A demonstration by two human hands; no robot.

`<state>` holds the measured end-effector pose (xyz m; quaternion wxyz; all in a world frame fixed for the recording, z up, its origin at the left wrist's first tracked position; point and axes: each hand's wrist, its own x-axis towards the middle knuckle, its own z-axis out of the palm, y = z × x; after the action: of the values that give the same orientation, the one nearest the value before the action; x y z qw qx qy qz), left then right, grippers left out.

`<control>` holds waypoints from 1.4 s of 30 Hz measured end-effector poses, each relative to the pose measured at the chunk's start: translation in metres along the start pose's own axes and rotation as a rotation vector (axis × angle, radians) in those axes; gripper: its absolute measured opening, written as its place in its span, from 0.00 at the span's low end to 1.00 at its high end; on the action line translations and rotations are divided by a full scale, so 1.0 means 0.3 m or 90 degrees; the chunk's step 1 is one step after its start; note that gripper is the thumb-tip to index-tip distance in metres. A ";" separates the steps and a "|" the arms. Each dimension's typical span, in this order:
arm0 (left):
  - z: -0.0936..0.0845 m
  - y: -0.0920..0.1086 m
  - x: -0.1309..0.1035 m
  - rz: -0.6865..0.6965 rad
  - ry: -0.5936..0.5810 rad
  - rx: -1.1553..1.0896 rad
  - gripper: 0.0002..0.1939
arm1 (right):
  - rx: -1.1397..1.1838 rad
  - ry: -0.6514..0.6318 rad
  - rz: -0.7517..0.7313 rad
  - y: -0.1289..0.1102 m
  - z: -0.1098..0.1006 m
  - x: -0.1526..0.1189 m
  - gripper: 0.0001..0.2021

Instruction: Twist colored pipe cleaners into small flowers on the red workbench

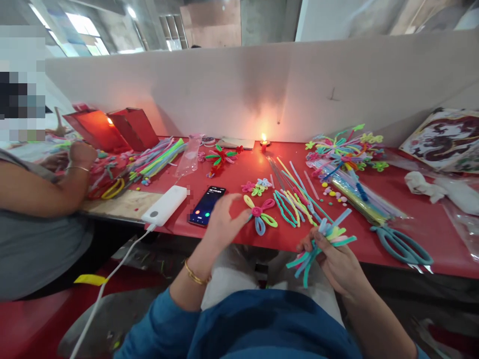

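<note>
My left hand (225, 219) is over the near edge of the red table, beside the phone (207, 205), its thumb and fingers apart. Its thumb tip is close to a pipe-cleaner flower (258, 213) with yellow, pink, green and blue loops; whether they touch is unclear. My right hand (333, 257) is closed around a bunch of short pipe cleaners (309, 259) in teal, blue, green and pink, above the table's front edge. Beyond both hands, loose teal, yellow and pink pipe cleaners (295, 204) and smaller looped flowers (257, 187) lie on the table.
A lit candle (264, 144) stands at the back of the red table (239, 172). Teal scissors (404, 245) lie right, near a heap of flowers (346, 144). A white power bank (164, 205) with a cable is left. A person's arm (41, 184) reaches in far left.
</note>
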<state>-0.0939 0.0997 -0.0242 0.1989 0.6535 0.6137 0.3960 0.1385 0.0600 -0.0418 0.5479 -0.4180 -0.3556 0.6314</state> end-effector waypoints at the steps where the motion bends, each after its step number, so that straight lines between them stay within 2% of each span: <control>1: 0.031 0.033 -0.033 -0.004 -0.057 -0.101 0.18 | -0.008 0.012 -0.014 -0.002 0.011 0.001 0.12; 4: 0.126 0.105 -0.110 -0.099 -0.267 -0.375 0.17 | -0.043 0.027 -0.055 -0.009 0.037 0.007 0.13; 5: 0.151 0.121 -0.124 -0.141 -0.321 -0.473 0.19 | -0.051 0.028 -0.056 -0.010 0.039 0.010 0.12; 6: 0.172 0.133 -0.132 -0.171 -0.340 -0.556 0.21 | -0.054 0.033 -0.054 -0.010 0.039 0.012 0.12; 9: 0.200 0.155 -0.130 -0.224 -0.365 -0.617 0.20 | -0.064 0.048 -0.054 -0.008 0.026 0.016 0.12; 12: 0.203 0.166 -0.124 -0.234 -0.419 -0.638 0.19 | -0.083 0.005 -0.039 -0.008 0.016 0.009 0.13; 17: 0.216 0.151 -0.146 -0.267 -0.676 -0.816 0.26 | -0.059 -0.163 0.135 -0.036 0.023 -0.019 0.16; 20: 0.229 0.120 -0.159 -0.289 -0.777 -0.890 0.27 | -0.040 -0.223 0.125 -0.054 0.016 -0.026 0.14; 23: 0.248 0.099 -0.166 -0.252 -0.852 -0.967 0.31 | -0.070 -0.236 0.108 -0.063 0.004 -0.027 0.14; 25: 0.263 0.101 -0.174 -0.234 -0.834 -1.001 0.30 | -0.102 -0.233 0.123 -0.066 -0.001 -0.028 0.14; 28: 0.284 0.120 -0.194 -0.225 -0.775 -1.002 0.23 | -0.150 -0.239 0.141 -0.064 -0.001 -0.029 0.13; 32: 0.291 0.145 -0.214 -0.290 -0.704 -0.978 0.18 | -0.191 -0.288 0.161 -0.044 -0.002 -0.012 0.17; 34: 0.281 0.151 -0.212 -0.337 -0.633 -0.960 0.16 | -0.192 -0.280 0.119 -0.027 -0.005 0.006 0.17; 37: 0.260 0.157 -0.195 -0.372 -0.521 -0.947 0.14 | -0.219 -0.195 0.004 -0.003 -0.005 0.033 0.15; 40: 0.247 0.165 -0.177 -0.356 -0.355 -0.890 0.14 | -0.320 -0.077 -0.119 0.003 0.007 0.042 0.13; 42: 0.246 0.173 -0.170 -0.321 -0.264 -0.810 0.13 | -0.414 -0.034 -0.182 -0.003 0.023 0.036 0.11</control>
<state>-0.0008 0.0588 -0.0444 0.7398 0.3108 0.3454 0.4867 0.1320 0.0707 -0.0398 0.4600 -0.4999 -0.6069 0.4125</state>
